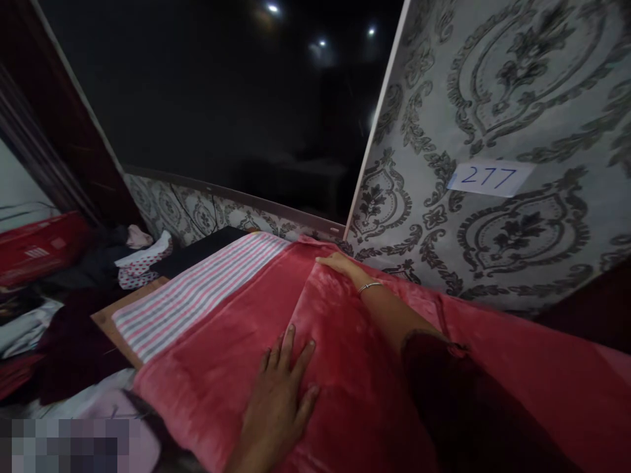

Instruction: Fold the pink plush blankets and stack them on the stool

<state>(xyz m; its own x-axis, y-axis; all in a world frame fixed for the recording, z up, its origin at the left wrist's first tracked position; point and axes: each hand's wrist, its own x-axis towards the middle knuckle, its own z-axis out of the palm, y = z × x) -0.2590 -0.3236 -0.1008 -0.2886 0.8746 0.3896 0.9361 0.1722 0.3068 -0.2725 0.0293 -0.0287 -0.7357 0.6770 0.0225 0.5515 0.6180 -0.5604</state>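
A red plush blanket (221, 341) lies spread over a surface below the wall, with part of it folded over on itself. My left hand (279, 387) rests flat on the blanket in the lower middle, fingers spread. Farther off, near the wall, my right hand (340, 264) lies on the blanket's far part with its fingers stretched out. A thin bracelet (369, 286) circles the right wrist. Along the blanket's left edge shows a striped cloth (202, 289) in white, pink and grey.
A large dark television screen (221, 98) stands behind the blanket. To its right, patterned wallpaper (424, 217) carries a paper label (490, 177) reading 277. Clothes (83, 328) are heaped at the left, beside a red bag (44, 246) and a wooden board edge (116, 328).
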